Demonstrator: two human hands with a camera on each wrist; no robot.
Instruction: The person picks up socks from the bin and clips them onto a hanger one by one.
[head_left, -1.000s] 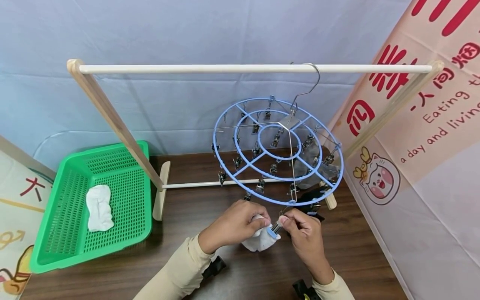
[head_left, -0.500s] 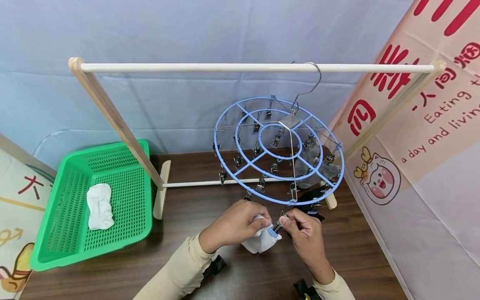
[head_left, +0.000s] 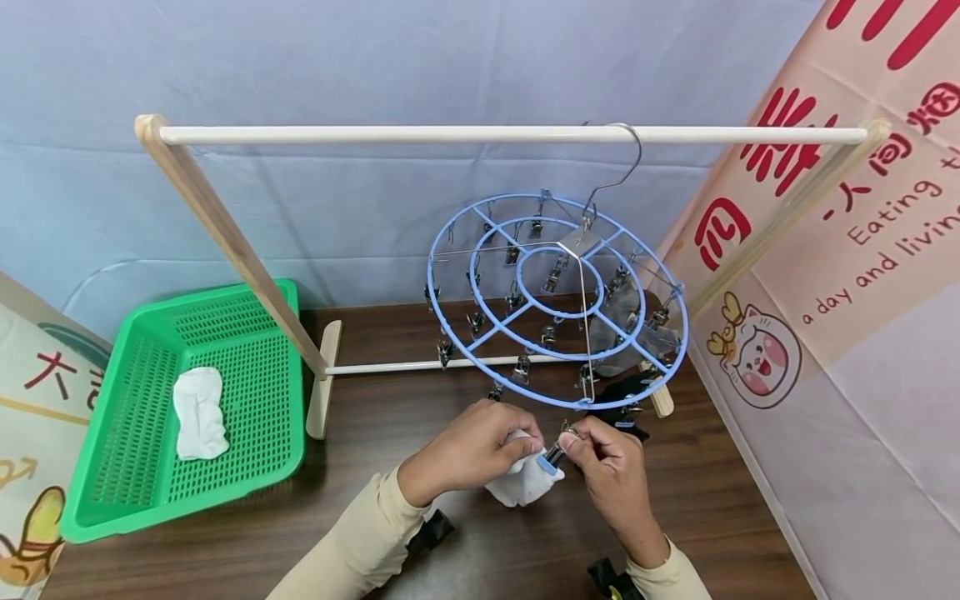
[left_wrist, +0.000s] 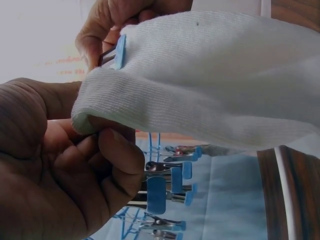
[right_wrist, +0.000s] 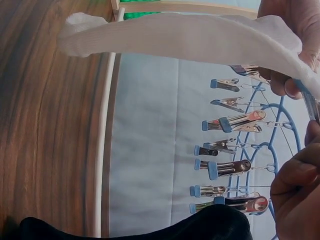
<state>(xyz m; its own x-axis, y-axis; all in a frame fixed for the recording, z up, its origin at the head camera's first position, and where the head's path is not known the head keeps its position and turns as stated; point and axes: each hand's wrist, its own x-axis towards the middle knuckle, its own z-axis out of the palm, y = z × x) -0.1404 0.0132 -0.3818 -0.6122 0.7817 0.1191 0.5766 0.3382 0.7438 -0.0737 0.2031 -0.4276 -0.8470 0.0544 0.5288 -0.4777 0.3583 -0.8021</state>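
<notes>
A white sock (head_left: 517, 490) hangs by its cuff from my left hand (head_left: 468, 450), whose thumb and fingers pinch the cuff. My right hand (head_left: 611, 471) pinches a metal clip (head_left: 553, 457) with blue tips, just below the near rim of the round blue drying hanger (head_left: 480, 339). In the left wrist view the clip's blue tip (left_wrist: 120, 52) lies against the edge of the ribbed sock cuff (left_wrist: 150, 45). From the right wrist the sock (right_wrist: 190, 37) stretches out from both hands, and the right hand (right_wrist: 302, 185) partly shows at the edge.
The hanger's hook (head_left: 628, 158) sits over the white bar (head_left: 375, 136) of a wooden rack. Several free clips (head_left: 521, 371) dangle from the hanger, along with grey cloth (head_left: 618, 333) and a black item (head_left: 626, 398). Another white sock (head_left: 199, 414) lies in the green basket (head_left: 288, 400).
Both hands stay almost still on the sock and the clip. The view shifts very slightly; nothing is let go.
</notes>
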